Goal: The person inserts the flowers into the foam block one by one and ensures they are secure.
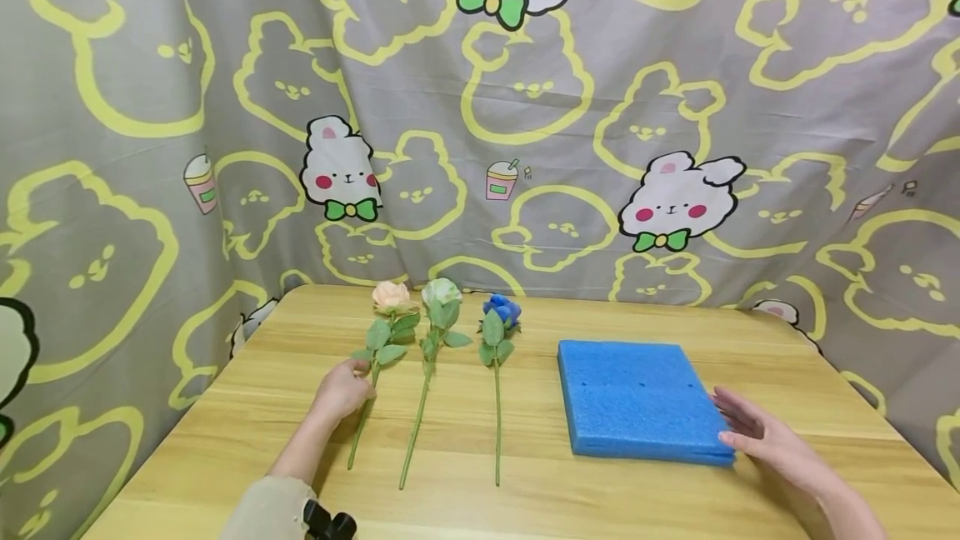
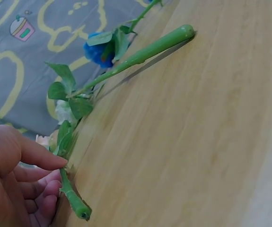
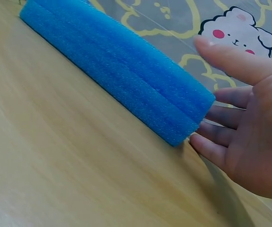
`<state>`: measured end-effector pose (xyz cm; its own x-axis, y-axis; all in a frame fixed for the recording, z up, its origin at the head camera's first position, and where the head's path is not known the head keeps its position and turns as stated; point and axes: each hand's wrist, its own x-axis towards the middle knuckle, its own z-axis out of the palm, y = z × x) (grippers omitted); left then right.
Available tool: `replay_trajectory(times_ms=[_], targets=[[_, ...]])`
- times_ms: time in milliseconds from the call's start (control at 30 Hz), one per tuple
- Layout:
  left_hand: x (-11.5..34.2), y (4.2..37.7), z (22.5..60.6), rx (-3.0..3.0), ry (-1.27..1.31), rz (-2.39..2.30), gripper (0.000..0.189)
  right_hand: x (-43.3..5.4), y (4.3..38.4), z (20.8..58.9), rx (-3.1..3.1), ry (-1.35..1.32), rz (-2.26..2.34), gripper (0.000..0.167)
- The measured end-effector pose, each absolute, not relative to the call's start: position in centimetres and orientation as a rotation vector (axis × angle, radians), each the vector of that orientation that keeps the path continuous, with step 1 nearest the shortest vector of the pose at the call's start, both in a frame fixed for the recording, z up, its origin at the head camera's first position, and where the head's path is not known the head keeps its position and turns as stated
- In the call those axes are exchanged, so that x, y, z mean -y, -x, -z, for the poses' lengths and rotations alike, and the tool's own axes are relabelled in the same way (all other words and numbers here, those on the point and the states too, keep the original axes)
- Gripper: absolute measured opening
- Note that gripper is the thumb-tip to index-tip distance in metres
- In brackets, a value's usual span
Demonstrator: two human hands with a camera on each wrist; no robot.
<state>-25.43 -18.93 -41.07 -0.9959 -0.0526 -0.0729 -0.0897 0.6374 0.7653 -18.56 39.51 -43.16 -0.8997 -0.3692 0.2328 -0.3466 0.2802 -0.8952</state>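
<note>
My left hand (image 1: pixel 345 394) is at the stem of a peach artificial rose (image 1: pixel 392 298); in the left wrist view its thumb and forefinger pinch the green stem (image 2: pixel 72 194) just below the leaves. Right of it lie a white-green rose (image 1: pixel 442 292) and a blue rose (image 1: pixel 502 312), both with long green stems and heads toward the back. A blue foam block (image 1: pixel 637 398), square and flat with a few small holes on top, lies on the right. Beside its right edge is my right hand (image 1: pixel 765 436), fingers extended and thumb raised, with fingertips right at the foam's end in the right wrist view.
The wood-grain table (image 1: pixel 540 507) carries the flowers and foam. Behind it and along its sides hangs a grey curtain (image 1: pixel 420 98) with yellow and white cartoon animals. A small black device (image 1: pixel 328 521) sits near the left sleeve.
</note>
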Motion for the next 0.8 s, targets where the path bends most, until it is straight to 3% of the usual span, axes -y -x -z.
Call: replay_trajectory(times_ms=[367, 800], targets=[[19.07, 25.55, 40.96, -2.752, 0.160, -1.365, 0.026, -39.41, 18.38, 42.96, -2.471, 0.778, 1.643, 0.065], [19.47, 25.43, 40.80, -2.627, 0.177, -1.488, 0.029, -39.67, 18.35, 42.91, -2.377, 0.720, 1.668, 0.065]])
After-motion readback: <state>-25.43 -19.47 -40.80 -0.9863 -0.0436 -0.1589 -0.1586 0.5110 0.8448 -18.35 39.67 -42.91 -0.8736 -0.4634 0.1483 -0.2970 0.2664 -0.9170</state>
